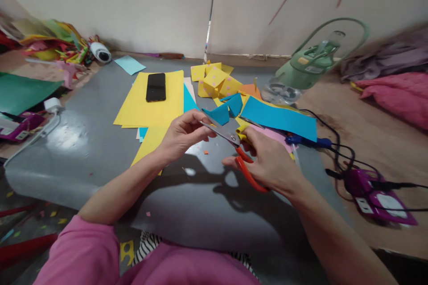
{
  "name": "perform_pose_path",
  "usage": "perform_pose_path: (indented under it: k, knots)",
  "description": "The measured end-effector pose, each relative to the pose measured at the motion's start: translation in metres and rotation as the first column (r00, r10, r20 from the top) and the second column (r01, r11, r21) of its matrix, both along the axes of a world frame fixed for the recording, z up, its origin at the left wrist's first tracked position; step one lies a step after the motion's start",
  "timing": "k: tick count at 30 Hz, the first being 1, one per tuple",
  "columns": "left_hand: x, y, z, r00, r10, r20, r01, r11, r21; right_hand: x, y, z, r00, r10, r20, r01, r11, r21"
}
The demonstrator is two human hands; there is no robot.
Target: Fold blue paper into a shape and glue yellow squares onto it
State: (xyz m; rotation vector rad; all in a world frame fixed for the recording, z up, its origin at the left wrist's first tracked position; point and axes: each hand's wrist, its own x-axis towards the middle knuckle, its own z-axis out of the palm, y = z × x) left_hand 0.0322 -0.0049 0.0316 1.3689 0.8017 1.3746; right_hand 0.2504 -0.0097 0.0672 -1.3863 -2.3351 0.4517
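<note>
Right hand (267, 160) has its fingers closed through the orange handles of the scissors (234, 142), held over the middle of the grey table (83, 151). Left hand (183, 136) pinches at the blades; can't tell what's in there. Further back, a phone (155, 87) lies on yellow paper (150, 107).

black phone (155, 87) on yellow sheet (140, 107); green fan (312, 64)

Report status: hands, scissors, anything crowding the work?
Right hand grips red-handled scissors, blades open. Left hand pinches at the blade tips; piece there too small to tell. Blue paper scraps lie just beyond.
</note>
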Motion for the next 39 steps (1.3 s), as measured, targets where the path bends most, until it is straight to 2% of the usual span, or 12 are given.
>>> perform_pose_path:
  k: [5, 11, 19, 29, 36, 39]
  knots:
    - [0.0015, 0.0002, 0.0010, 1.000, 0.032, 0.000, -0.032, 0.999, -0.039, 0.0007, -0.0006, -0.0010, 1.000, -0.013, -0.007, 0.013, 1.000, 0.002]
    - [0.0012, 0.0010, -0.0001, 0.998, -0.011, 0.069, 0.011, 1.000, 0.000, 0.0005, -0.0005, -0.0002, 0.999, -0.041, -0.004, 0.041, 0.999, -0.010]
    - [0.0003, 0.0011, -0.0019, 0.999, 0.001, 0.042, 0.000, 1.000, -0.018, 0.0005, -0.0002, 0.0007, 0.999, -0.032, -0.025, 0.033, 0.999, 0.034]
    - [-0.0002, 0.0035, -0.0057, 0.994, -0.027, 0.106, 0.023, 0.999, 0.036, 0.0008, -0.0004, 0.0001, 0.999, -0.035, -0.017, 0.036, 0.998, 0.046]
    - [0.0000, 0.0009, -0.0014, 0.996, 0.002, 0.085, -0.004, 1.000, 0.018, 0.0018, -0.0003, -0.0006, 0.998, -0.031, -0.061, 0.035, 0.997, 0.066]
    - [0.0002, -0.0008, 0.0008, 0.996, -0.006, 0.083, 0.006, 1.000, 0.003, 0.0013, 0.0007, -0.0014, 0.993, -0.044, -0.110, 0.047, 0.999, 0.023]
